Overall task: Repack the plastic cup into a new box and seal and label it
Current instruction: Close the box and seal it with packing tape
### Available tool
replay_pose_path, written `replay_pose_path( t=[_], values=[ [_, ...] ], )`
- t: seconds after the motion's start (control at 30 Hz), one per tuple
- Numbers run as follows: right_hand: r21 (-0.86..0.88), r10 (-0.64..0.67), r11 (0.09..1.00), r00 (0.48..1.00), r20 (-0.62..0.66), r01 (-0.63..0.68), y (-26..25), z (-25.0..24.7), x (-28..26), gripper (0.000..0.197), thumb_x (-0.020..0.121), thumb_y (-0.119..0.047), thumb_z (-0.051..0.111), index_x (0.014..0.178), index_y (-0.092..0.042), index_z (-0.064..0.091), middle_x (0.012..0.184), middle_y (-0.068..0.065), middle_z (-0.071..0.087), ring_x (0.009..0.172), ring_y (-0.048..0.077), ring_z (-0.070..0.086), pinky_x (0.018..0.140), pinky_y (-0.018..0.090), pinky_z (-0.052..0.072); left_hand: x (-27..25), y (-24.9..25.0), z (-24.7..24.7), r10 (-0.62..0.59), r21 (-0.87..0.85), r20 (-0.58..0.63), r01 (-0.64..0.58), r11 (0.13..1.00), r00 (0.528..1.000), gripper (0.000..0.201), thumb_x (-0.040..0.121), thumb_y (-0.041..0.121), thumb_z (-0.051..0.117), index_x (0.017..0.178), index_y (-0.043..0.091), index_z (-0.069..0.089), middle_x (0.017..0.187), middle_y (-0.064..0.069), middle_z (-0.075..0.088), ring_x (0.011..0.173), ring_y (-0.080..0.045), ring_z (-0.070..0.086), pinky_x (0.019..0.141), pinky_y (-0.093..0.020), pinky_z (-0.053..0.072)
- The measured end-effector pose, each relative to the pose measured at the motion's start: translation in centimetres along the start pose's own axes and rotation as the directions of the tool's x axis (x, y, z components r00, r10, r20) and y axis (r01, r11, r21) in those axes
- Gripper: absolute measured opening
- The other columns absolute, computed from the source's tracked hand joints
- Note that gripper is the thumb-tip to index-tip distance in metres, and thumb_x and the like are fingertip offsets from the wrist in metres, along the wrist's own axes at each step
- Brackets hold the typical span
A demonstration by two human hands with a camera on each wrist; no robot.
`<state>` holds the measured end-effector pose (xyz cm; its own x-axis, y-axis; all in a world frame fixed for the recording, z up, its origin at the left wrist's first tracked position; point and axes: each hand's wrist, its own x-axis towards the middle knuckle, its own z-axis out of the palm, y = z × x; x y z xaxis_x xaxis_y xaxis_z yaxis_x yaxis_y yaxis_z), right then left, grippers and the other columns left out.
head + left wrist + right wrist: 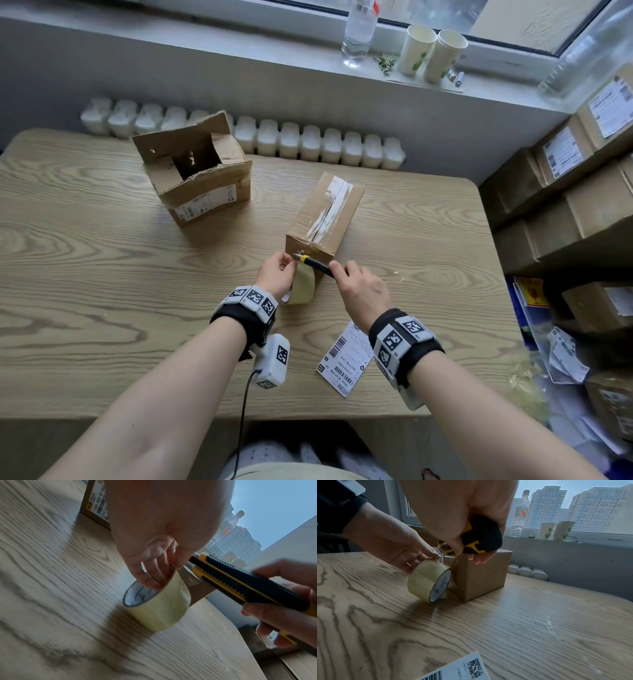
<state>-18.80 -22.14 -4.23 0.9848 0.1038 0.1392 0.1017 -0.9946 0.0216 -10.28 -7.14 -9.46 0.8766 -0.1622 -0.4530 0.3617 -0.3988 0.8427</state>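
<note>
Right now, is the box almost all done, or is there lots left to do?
Nearly done, it seems. The new box is closed, with clear tape along its top seam. In hand: the left hand holds the tape roll while the right hand brings the utility knife to the tape at the box's near end. Left: the shipping label lies on the table, not yet stuck on.

Arms: bare, no sleeves.
Left wrist band (239,317): black strap, white blocks with black square markers, black cable below.
Right wrist band (404,346): same black strap, white marker blocks.
</note>
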Motion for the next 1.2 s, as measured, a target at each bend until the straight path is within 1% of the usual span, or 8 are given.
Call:
replay_pose_path(
  t=[0.07,0.23,0.33,0.47,0.63,0.77,1.0,1.2],
  values=[
    [-0.012,0.0,1.0,1.0,-0.008,0.0,-0.1,0.1,0.0,0.038,0.074,0.001,0.032,0.1,-0.008,0.059,0.065,0.007,0.052,0.044,0.024,0.049,0.035,0.027,0.035,0.0,0.1,0.0,-0.039,-0.031,-0.001,0.039,0.999,0.999,0.019,0.089,0.017,0.054,0.071,0.022,0.052,0.073,-0.006,0.059,0.072,-0.024,0.056,0.082,-0.044,0.052],
    [-0.046,-0.012,0.999,1.0,-0.021,0.011,0.0,0.3,-0.4,0.035,0.07,0.007,0.056,0.103,-0.006,0.06,0.065,0.007,0.053,0.044,0.024,0.048,0.037,0.027,0.032,0.3,0.0,0.1,-0.071,0.001,0.002,0.071,0.997,0.997,0.017,0.086,0.025,0.058,0.069,0.023,0.054,0.069,-0.003,0.058,0.074,-0.025,0.057,0.085,-0.048,0.053],
    [-0.06,-0.03,0.998,0.998,-0.058,0.027,0.1,0.3,-0.6,0.036,0.074,0.005,0.042,0.103,-0.005,0.061,0.064,0.007,0.053,0.042,0.023,0.047,0.037,0.027,0.032,0.5,-0.1,0.3,-0.073,0.047,-0.002,0.073,0.996,0.997,0.017,0.085,0.027,0.058,0.07,0.024,0.052,0.067,-0.004,0.057,0.074,-0.028,0.058,0.083,-0.05,0.053],
    [-0.063,-0.038,0.997,0.997,-0.06,0.035,0.4,0.2,-0.8,0.041,0.075,0.004,0.034,0.102,-0.005,0.063,0.064,0.007,0.053,0.042,0.023,0.047,0.038,0.027,0.033,0.4,0.2,0.5,-0.055,0.081,-0.006,0.055,0.995,0.998,0.017,0.085,0.026,0.057,0.069,0.024,0.052,0.083,-0.015,0.067,0.088,-0.037,0.064,0.083,-0.049,0.053],
    [-0.048,-0.034,0.998,0.999,-0.04,0.032,0.7,-0.1,-1.6,0.043,0.078,0.004,0.028,0.103,-0.005,0.061,0.065,0.007,0.053,0.044,0.023,0.047,0.039,0.028,0.033,0.0,0.5,0.8,-0.052,0.105,-0.021,0.054,0.993,0.998,0.018,0.087,0.024,0.056,0.07,0.022,0.05,0.094,-0.022,0.066,0.09,-0.04,0.063,0.082,-0.049,0.052],
    [-0.037,-0.014,0.999,1.0,-0.026,0.013,1.2,0.1,-2.1,0.036,0.073,0.007,0.047,0.106,-0.004,0.059,0.067,0.008,0.052,0.046,0.025,0.048,0.038,0.03,0.039,-0.4,1.0,0.9,-0.023,0.136,0.02,0.02,0.991,1.0,0.008,0.089,0.022,0.053,0.083,0.016,0.053,0.096,-0.026,0.065,0.091,-0.042,0.062,0.082,-0.051,0.052],
    [-0.081,0.0,0.997,1.0,-0.011,-0.001,1.6,-0.3,-2.3,0.034,0.077,0.004,0.037,0.102,-0.005,0.058,0.064,0.007,0.051,0.043,0.024,0.047,0.039,0.028,0.032,-0.8,1.5,1.1,-0.028,0.149,-0.01,0.029,0.988,1.0,0.024,0.09,0.02,0.051,0.108,0.008,0.061,0.105,-0.022,0.064,0.099,-0.037,0.06,0.087,-0.046,0.051],
    [-0.063,0.091,0.994,0.995,0.047,-0.088,3.3,-0.8,-3.3,0.033,0.07,0.007,0.049,0.099,-0.004,0.06,0.064,0.009,0.053,0.044,0.028,0.052,0.04,0.028,0.029,-0.3,0.4,0.5,-0.126,0.099,-0.043,0.13,0.987,0.991,0.013,0.089,0.023,0.051,0.082,0.013,0.054,0.081,-0.009,0.057,0.083,-0.034,0.062,0.08,-0.049,0.054]
  ],
)
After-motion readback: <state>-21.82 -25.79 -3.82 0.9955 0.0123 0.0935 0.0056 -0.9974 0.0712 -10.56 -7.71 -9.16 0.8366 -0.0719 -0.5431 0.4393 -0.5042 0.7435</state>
